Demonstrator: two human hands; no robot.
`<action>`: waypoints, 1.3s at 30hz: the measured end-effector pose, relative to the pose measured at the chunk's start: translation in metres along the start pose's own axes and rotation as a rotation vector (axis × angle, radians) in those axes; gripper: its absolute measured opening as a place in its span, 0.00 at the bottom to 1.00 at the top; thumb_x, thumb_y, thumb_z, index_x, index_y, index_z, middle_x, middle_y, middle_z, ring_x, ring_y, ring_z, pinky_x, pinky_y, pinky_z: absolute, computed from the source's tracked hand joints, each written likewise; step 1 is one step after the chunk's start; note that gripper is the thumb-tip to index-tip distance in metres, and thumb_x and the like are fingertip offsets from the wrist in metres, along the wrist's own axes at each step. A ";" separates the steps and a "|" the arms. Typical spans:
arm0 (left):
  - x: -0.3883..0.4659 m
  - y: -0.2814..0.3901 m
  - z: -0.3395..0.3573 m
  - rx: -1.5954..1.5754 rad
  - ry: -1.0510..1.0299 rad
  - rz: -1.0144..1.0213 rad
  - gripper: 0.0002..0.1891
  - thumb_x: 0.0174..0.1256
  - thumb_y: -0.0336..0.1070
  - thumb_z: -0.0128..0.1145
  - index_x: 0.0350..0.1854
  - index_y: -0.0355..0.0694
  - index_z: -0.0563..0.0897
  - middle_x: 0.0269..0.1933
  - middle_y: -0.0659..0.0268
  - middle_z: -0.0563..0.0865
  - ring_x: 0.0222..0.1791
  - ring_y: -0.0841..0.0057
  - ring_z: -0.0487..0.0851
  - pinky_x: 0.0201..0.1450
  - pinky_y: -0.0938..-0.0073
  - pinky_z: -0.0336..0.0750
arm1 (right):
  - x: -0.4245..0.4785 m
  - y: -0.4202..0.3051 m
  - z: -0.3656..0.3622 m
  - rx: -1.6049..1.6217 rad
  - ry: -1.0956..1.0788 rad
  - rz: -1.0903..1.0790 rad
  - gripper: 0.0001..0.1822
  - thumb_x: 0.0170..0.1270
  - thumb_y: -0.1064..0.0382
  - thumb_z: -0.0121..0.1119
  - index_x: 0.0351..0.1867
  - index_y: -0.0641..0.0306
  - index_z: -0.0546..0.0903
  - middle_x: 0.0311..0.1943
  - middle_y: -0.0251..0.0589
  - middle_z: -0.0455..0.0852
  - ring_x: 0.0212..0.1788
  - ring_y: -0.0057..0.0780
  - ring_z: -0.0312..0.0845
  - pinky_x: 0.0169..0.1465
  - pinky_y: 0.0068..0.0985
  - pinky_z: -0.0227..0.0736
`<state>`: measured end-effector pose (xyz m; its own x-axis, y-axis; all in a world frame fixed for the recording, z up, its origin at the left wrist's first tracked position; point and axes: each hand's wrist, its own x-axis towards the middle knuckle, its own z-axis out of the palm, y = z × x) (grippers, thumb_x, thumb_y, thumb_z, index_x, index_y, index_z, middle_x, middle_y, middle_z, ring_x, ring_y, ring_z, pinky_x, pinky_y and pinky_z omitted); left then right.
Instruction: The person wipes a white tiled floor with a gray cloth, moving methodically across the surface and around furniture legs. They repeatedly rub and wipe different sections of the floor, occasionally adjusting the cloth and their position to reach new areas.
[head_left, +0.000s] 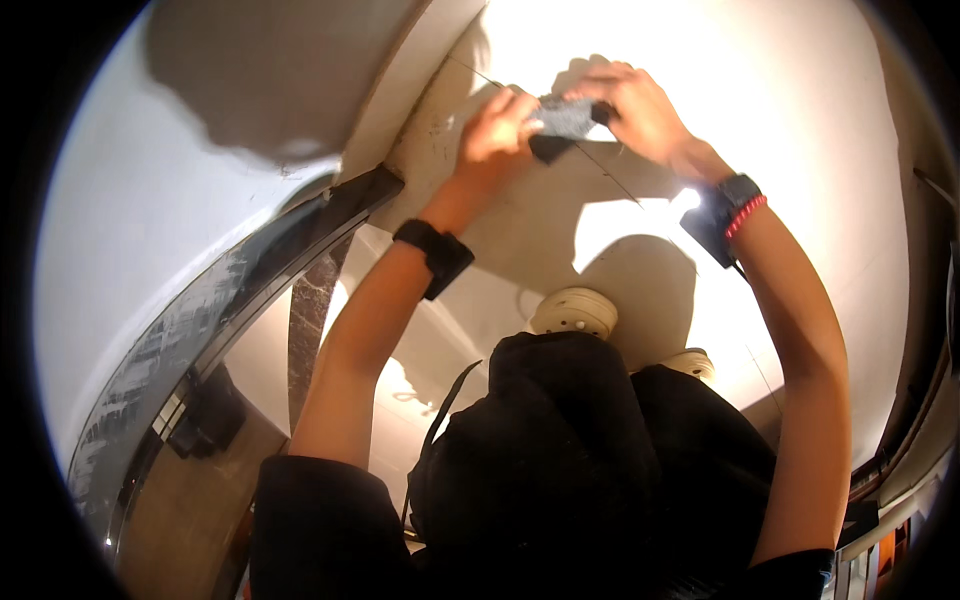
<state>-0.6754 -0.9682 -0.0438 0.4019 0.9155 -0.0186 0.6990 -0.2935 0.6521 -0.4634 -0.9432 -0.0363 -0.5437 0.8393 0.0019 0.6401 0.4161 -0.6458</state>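
Between my two hands, near the top middle of the head view, is a greyish-blue cloth (566, 118), blurred by motion. My left hand (499, 131) has its fingers closed on the cloth's left end. At the right end my right hand (630, 109) grips it, with a small dark patch by the fingers. A dark shape, which may be part of the cloth or a shadow, shows just below. Black bands with box-like devices are on both wrists, and a red beaded bracelet (745, 217) is beside the right one.
Below the hands spreads a light tiled floor (517, 225) with thin joints and strong shadows. A white wall (150, 225) and a dark door frame or threshold (360, 196) stand at the left. Cream perforated shoes (574, 311) show beneath my black clothing.
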 end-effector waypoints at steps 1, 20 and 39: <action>-0.010 0.010 0.007 -0.032 0.046 0.063 0.09 0.54 0.28 0.58 0.39 0.42 0.76 0.35 0.59 0.76 0.35 0.57 0.78 0.35 0.62 0.73 | -0.016 -0.002 0.000 0.012 -0.036 0.019 0.22 0.43 0.77 0.55 0.42 0.53 0.83 0.41 0.38 0.81 0.49 0.39 0.74 0.52 0.37 0.69; -0.043 0.031 -0.007 -0.166 -0.286 -0.022 0.10 0.61 0.35 0.54 0.44 0.41 0.75 0.41 0.54 0.77 0.44 0.52 0.76 0.46 0.60 0.72 | -0.063 -0.046 -0.012 0.348 -0.190 0.335 0.23 0.54 0.75 0.45 0.51 0.54 0.77 0.42 0.46 0.83 0.47 0.45 0.77 0.51 0.36 0.71; -0.028 0.003 -0.004 -0.104 0.051 -0.146 0.08 0.55 0.28 0.61 0.35 0.38 0.75 0.34 0.58 0.77 0.34 0.58 0.76 0.37 0.66 0.71 | 0.002 -0.020 0.013 0.051 -0.103 0.095 0.21 0.49 0.73 0.51 0.44 0.47 0.82 0.39 0.41 0.84 0.41 0.43 0.80 0.43 0.36 0.75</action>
<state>-0.6869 -0.9940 -0.0378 0.2685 0.9598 -0.0817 0.6816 -0.1294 0.7202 -0.4846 -0.9541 -0.0331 -0.5366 0.8325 -0.1380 0.6643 0.3160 -0.6774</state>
